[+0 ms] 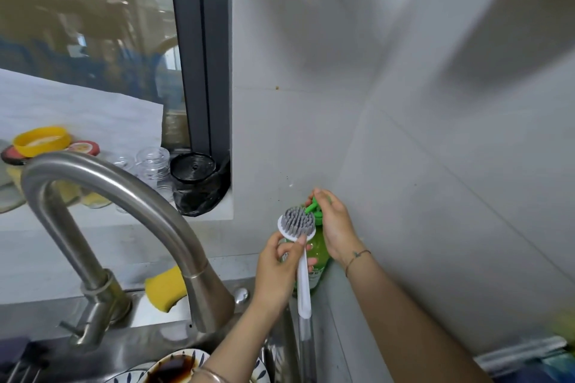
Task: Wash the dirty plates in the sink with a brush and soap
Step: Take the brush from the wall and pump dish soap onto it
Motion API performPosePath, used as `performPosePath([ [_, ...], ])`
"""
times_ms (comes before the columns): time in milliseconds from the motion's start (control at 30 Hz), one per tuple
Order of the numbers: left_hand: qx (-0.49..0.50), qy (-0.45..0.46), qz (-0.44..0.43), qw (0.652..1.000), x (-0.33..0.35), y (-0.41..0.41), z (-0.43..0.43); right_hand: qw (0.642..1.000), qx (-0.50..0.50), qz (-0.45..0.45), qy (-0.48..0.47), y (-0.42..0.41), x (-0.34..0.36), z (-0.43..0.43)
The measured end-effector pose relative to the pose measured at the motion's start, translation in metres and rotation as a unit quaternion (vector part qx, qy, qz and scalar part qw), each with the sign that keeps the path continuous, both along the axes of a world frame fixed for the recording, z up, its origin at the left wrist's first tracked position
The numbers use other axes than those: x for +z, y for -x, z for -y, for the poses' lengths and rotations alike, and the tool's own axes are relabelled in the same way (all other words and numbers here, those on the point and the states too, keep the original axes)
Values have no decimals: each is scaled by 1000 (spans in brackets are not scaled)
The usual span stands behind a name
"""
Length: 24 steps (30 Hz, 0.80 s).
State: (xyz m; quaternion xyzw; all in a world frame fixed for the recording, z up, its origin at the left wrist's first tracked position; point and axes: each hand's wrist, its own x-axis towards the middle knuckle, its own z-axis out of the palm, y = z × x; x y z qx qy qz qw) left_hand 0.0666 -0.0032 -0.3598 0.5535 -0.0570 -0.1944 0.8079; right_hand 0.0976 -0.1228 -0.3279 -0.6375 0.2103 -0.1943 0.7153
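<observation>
- While its fingers curl round the handle, the left hand [278, 267] grips a white plastic dish brush with grey bristles [299, 224], head turned up beside the pump spout.
- The right hand [334, 224] curls its fingers over the pump top of a green plastic soap bottle [317, 261] standing against the wall.
- Below, a patterned plate smeared with brown sauce [177, 365] lies in the steel sink [149, 325].

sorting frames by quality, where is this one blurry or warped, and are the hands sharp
Head view: left hand, right hand, brush and soap bottle are fairly sharp; the top right corner and window are smeared; the wide lens bends tile lines on the wall.
</observation>
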Motion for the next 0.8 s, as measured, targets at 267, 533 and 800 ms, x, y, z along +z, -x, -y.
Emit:
performPosePath([
  [267,2,-4,-5,1000,-5,0,-3,1000,1,-4,-28,-3,0,0],
  [533,0,7,-1,1000,2,1,0,1000,7,5,-15,0,0,0],
  [800,-6,17,-9,1000,-1,19,-18,996,-37,-2,79,8,3,-6],
])
